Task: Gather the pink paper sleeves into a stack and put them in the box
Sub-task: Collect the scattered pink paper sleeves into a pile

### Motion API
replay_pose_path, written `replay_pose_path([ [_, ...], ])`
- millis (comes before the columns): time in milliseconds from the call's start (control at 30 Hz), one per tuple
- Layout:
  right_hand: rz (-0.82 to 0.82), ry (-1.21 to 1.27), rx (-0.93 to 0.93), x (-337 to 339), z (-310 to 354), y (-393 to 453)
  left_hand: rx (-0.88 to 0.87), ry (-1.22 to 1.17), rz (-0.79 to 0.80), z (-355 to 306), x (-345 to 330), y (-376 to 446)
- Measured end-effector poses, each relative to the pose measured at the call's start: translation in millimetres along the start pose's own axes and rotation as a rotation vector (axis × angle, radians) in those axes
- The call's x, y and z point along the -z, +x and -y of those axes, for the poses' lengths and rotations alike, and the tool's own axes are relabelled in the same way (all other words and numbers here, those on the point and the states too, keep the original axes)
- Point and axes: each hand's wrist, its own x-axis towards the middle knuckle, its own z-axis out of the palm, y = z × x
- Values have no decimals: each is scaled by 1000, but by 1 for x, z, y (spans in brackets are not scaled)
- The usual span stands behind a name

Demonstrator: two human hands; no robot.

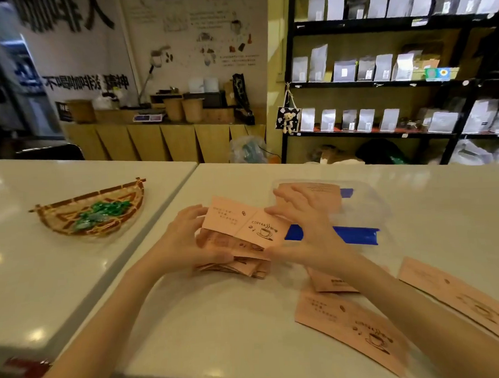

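On the worktop [248, 317]: I see a pink stack [239, 255], its top sleeve printed "COFFEE" with a cup drawing.
Hands: my left hand [185, 243] and right hand [304, 223] clamp the stack's ends.
Loose sleeves [348, 324]: lying right.
Box [360, 207]: clear, just behind.

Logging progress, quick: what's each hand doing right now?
Left hand: closed on the stack of pink sleeves, at its left end.
Right hand: closed on the same stack, at its right end.

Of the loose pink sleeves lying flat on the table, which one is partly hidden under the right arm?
The middle sleeve, just behind the near coffee-cup sleeve. The right forearm crosses it; the far-right sleeve lies fully exposed.
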Motion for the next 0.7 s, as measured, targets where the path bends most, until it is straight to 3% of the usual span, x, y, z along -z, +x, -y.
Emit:
replay_pose_path([
  [333, 192, -280, 85, -22, -3, 10, 156, -52, 75, 13, -1, -8],
  [533, 249, -311, 70, -8, -5, 5, -11, 0, 13, -15, -3, -12],
  [700, 122, -122, -15, 27, -8, -21, -211, -59, -3, -66, -16, -19],
])
